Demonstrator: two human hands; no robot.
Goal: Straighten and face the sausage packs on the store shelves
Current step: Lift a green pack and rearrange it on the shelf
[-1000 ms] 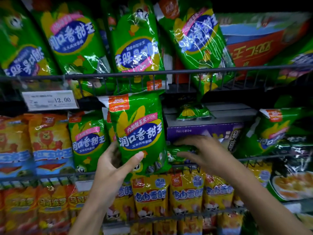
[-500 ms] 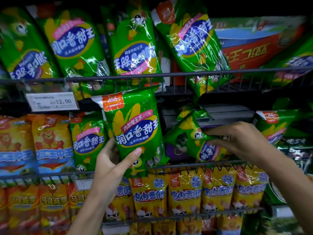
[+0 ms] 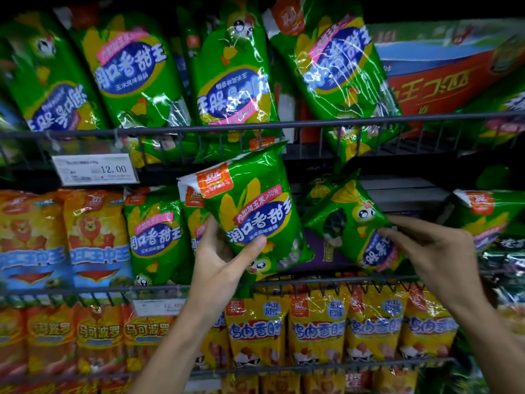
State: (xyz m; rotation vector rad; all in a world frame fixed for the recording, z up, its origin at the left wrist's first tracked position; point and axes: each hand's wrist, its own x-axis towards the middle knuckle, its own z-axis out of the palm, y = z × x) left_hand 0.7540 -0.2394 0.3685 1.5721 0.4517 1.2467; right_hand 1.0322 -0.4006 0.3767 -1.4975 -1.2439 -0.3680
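Two green sausage packs are in hand on the middle shelf. The left hand (image 3: 218, 260) grips the upright pack (image 3: 250, 211), thumb across its face. At its 3 o'clock the right hand (image 3: 431, 251) pinches the upside-down pack (image 3: 352, 223), which probably needs turning label-up before seating. Room is tight: the wire rail (image 3: 326, 277) runs at 6 o'clock, the upper rack (image 3: 284, 125) at 12.

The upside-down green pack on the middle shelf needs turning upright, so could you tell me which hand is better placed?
Right. The right hand already pinches the upside-down green pack, while the left hand holds the upright green pack.
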